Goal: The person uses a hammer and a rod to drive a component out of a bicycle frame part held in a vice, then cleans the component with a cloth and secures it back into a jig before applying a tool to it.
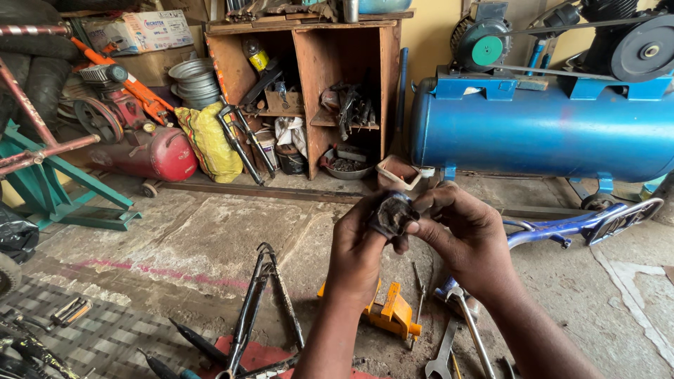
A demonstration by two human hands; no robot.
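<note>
I see both hands raised in front of me, over the concrete floor (210,238) of a workshop. My left hand (358,249) is closed around a small dark, greasy round part (392,215) and holds it up between the two hands. My right hand (467,235) touches the same part from the right side, with the fingertips (421,210) pinching its edge. I cannot tell what the part exactly is, because grease covers it. Below the hands, on the floor, lie a yellow tool (390,312), a wrench (442,354) and a bicycle fork (263,302). Behind the hands there is a small tan tray (399,173), a big blue air tank (540,130) and an open wooden cabinet (309,91) full of tools.
</note>
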